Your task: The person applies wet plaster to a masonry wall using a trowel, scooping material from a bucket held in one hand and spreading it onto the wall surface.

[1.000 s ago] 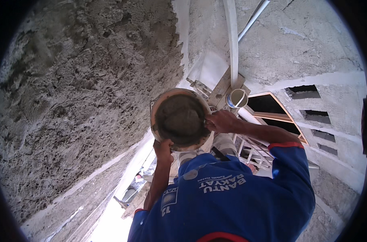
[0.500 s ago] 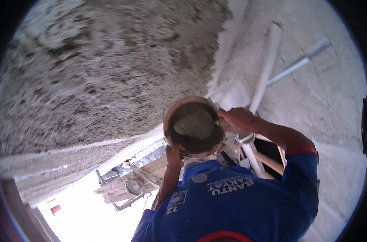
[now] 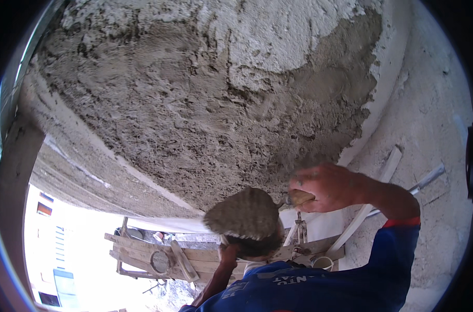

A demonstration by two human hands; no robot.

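Observation:
My right hand (image 3: pixel 330 188) is closed around the wooden handle (image 3: pixel 300 198) of a trowel. A thick heap of grey mortar (image 3: pixel 244 212) covers its blade, above a round bucket (image 3: pixel 279 238). The bucket is partly hidden behind this load; dark mortar (image 3: pixel 257 246) shows inside. My left hand (image 3: pixel 228 256) grips the bucket's near left side. Just beyond the trowel rises a wall coated in rough wet mortar (image 3: pixel 169 119), with a paler patch (image 3: pixel 270 44) higher up.
Wooden scaffold planks (image 3: pixel 202 256) run below, bearing a round container (image 3: pixel 160 262) and a loose board (image 3: pixel 184 261). Another bucket (image 3: pixel 323 263) stands at the right. A pale length of wood (image 3: pixel 369 200) leans near the right-hand wall. An upright post (image 3: pixel 18 156) is at far left.
My right hand has left the bucket's rim and now holds the loaded trowel above it. My left hand stays on the bucket. The view has shifted, showing more of the wall and planks.

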